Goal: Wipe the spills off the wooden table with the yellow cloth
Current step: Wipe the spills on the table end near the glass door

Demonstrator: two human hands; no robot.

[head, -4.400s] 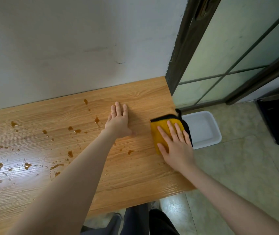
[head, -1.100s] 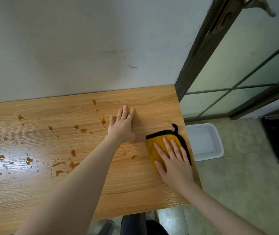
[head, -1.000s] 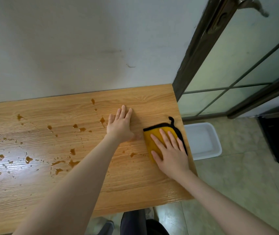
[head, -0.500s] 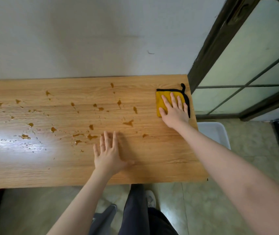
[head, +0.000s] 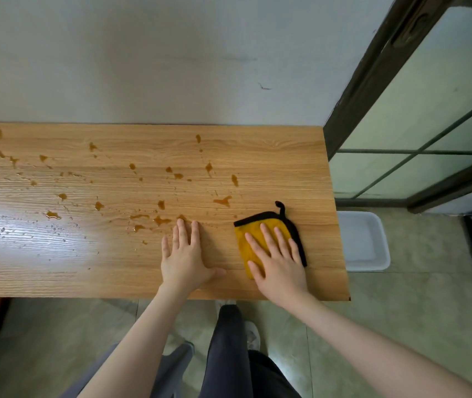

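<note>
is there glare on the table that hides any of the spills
Head view: a bright white glare patch washes the left of the wooden table, thinning the droplets there; the brown spills nearer the yellow cloth read clearly; the edges show wide-angle bending.

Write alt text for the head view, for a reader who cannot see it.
A person's right hand presses a yellow cloth flat on a wooden table near its right end, while the left hand rests flat beside it. Brown spills dot the table to the left; a white tub sits on the floor beyond.
</note>
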